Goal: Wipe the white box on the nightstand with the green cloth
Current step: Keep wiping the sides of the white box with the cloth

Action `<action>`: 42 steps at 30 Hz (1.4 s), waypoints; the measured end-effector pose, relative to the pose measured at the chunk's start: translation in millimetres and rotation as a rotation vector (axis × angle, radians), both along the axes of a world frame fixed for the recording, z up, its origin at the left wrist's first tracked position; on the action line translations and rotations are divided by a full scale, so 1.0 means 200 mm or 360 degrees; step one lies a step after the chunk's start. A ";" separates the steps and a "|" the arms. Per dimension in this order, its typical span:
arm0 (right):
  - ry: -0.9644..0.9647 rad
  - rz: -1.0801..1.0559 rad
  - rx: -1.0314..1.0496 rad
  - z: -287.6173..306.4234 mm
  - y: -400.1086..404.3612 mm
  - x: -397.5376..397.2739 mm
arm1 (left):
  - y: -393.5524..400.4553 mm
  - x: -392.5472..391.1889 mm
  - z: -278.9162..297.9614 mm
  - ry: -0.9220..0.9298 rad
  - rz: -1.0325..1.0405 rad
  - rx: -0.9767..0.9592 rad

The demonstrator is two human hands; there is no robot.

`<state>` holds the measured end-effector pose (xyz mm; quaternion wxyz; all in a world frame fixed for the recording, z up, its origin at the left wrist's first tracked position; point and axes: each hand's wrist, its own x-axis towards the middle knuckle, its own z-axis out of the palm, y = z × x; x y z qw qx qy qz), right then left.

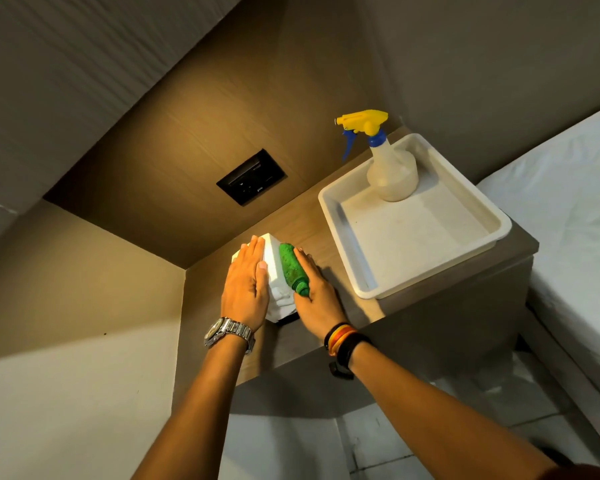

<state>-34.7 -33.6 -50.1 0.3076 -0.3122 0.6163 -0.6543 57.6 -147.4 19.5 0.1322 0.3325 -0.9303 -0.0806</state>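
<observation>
Both forearms enter from 6 o'clock, nearest the camera. Left hand (246,287) lies flat, palm down, on the left side of the white box (274,271), fingers extended toward 12 o'clock; grip released, no closure, just pressing on the box. Right hand (317,296) presses the green cloth (291,270) against the right side of the box, fingers straight along the cloth; whether the thumb pinches the cloth cannot be told, so the grip state is unclear. Cloth is bunched into a roll, sandwiched between right palm and box wall. Metal watch (227,332) on left wrist; stacked bands (343,341) in black, yellow and orange on right wrist.

Box sits at the 9 o'clock end of the nightstand worktop (326,237), close to the front edge, touching the worktop. White tray (329,202) at 3 o'clock from the box, near but apart. 1 spray bottle (392,174) stands upright in the tray's far corner, yellow head, blue trigger and collar. Black wall socket panel (251,177) at 12 o'clock from the box on the wood panel. Bed (568,209) with white sheet at 3 o'clock of the nightstand.
</observation>
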 end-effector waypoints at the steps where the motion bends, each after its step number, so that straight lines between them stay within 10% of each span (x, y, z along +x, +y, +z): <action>1: -0.0029 0.0052 -0.0013 0.00 0.00 -0.01 | 0.00 0.00 0.00 0.0003 0.0009 -0.0001; 42: -0.0003 0.0023 -0.0228 0.07 -0.02 0.04 | -0.01 0.00 -0.01 0.0024 -0.0012 0.0009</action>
